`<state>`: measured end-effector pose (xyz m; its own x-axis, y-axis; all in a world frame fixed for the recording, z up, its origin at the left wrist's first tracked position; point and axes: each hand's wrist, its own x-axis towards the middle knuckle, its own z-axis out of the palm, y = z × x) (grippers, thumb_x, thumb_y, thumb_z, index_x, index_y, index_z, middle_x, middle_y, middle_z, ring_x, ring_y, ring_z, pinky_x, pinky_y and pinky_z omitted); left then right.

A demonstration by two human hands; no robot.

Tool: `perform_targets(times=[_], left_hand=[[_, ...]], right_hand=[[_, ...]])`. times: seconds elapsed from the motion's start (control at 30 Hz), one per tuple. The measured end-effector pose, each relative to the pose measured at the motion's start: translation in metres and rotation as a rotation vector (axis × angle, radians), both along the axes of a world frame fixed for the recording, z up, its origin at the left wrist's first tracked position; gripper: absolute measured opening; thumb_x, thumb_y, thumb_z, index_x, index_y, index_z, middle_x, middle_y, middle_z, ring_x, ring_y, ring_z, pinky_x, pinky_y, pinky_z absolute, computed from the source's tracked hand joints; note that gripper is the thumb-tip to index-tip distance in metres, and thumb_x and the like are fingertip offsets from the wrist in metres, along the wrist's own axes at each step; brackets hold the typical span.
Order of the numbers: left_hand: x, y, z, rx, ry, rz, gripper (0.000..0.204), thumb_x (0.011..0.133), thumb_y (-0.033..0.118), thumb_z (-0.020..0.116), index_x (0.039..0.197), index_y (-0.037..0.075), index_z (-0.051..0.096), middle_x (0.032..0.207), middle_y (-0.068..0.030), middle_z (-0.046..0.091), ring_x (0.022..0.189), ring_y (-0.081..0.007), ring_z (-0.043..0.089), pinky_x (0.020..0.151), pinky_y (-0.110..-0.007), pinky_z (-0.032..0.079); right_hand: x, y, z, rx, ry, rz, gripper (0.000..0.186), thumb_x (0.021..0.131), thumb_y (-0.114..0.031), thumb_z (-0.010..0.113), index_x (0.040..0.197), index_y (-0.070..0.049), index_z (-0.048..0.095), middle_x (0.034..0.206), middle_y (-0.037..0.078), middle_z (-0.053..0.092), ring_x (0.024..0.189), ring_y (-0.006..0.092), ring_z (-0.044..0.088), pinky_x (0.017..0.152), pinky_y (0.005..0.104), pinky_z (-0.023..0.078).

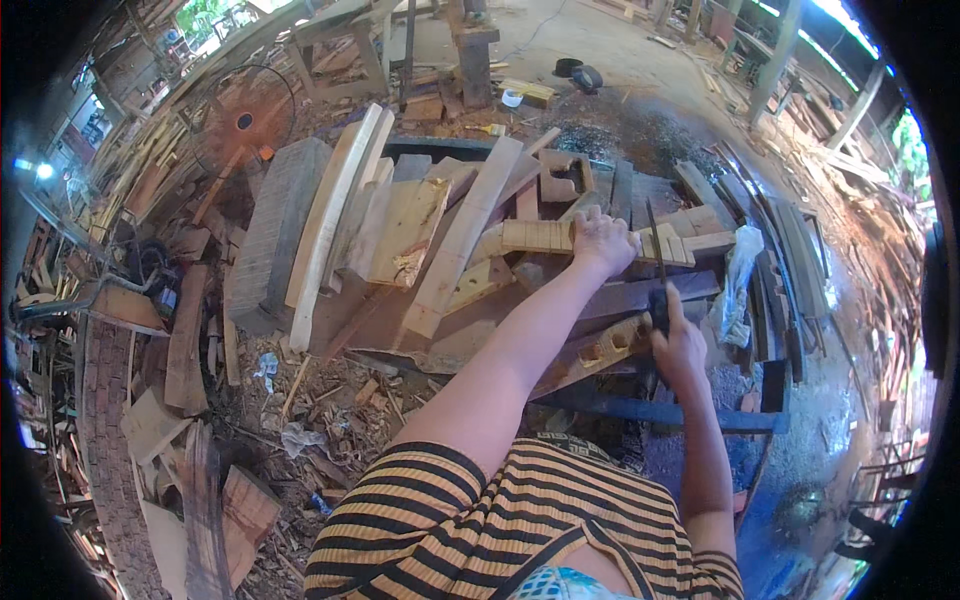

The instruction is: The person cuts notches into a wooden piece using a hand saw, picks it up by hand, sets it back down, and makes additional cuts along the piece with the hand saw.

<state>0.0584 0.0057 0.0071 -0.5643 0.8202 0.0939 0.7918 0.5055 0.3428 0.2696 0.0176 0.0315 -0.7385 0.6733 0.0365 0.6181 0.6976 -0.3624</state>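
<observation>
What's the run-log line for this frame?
left hand: pressing down pale notched wood piece | right hand: gripping handsaw, blade at the piece | support: stacked timber

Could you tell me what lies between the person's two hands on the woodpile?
In the head view, a thin dark blade runs up from the right hand, just right of the left hand pressing the notched pale wood piece; between them lie dark planks.

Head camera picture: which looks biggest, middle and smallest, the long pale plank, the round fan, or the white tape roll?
1. Long pale plank, leaning across the wood pile.
2. Round fan, behind the pile.
3. White tape roll, tiny.
The fan and roll lie farther from the camera, so they may look smaller than they are.
</observation>
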Motion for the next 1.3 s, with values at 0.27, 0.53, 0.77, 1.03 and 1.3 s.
perform_targets(times=[0.27,0.53,0.77,1.03,1.3], left_hand=[[-0.001,-0.002,0.001,-0.001,-0.01,0.009,0.049,0.094,0.043,0.04,0.111,0.006,0.067,0.119,-0.0142,0.064,0.121,-0.031,0.046,0.104,-0.054,0.028],[-0.002,-0.003,0.001,0.021,0.003,-0.001,0.048,0.093,0.041,0.039,0.108,0.006,0.069,0.117,-0.0148,0.065,0.12,-0.0313,0.047,0.103,-0.054,0.028],[-0.001,0.004,-0.004,0.016,0.048,0.005,0.049,0.093,0.044,0.04,0.109,0.008,0.069,0.116,-0.0129,0.066,0.12,-0.0294,0.047,0.101,-0.052,0.029],[-0.002,-0.003,-0.005,-0.017,0.034,0.012,0.05,0.094,0.043,0.037,0.109,0.006,0.068,0.116,-0.0156,0.065,0.121,-0.0317,0.047,0.104,-0.055,0.028],[-0.004,0.001,-0.005,0.006,0.118,0.01,0.05,0.093,0.045,0.038,0.106,0.008,0.069,0.113,-0.0131,0.067,0.117,-0.0307,0.05,0.1,-0.054,0.032]], right_hand=[[0.001,-0.005,-0.012,0.044,0.02,0.002,0.078,0.078,-0.015,0.058,0.149,-0.009,0.026,0.085,0.027,0.066,0.078,0.0444,0.065,0.073,0.0528,0.05],[0.06,-0.048,-0.005,-0.011,0.01,0.007,0.082,0.077,-0.011,0.062,0.151,-0.008,0.024,0.093,0.027,0.065,0.078,0.0436,0.065,0.072,0.0522,0.05],[-0.026,0.019,-0.016,0.101,0.02,-0.018,0.077,0.079,-0.016,0.058,0.149,-0.009,0.027,0.085,0.025,0.067,0.08,0.0434,0.065,0.075,0.0522,0.05],[0.035,-0.037,-0.017,0.06,0.022,0.043,0.083,0.076,-0.012,0.06,0.15,-0.005,0.024,0.083,0.026,0.062,0.073,0.0429,0.063,0.07,0.0509,0.051],[0.024,-0.028,0.003,0.007,-0.017,0.014,0.079,0.077,-0.013,0.057,0.149,-0.006,0.025,0.087,0.026,0.065,0.078,0.0422,0.065,0.074,0.0513,0.051]])
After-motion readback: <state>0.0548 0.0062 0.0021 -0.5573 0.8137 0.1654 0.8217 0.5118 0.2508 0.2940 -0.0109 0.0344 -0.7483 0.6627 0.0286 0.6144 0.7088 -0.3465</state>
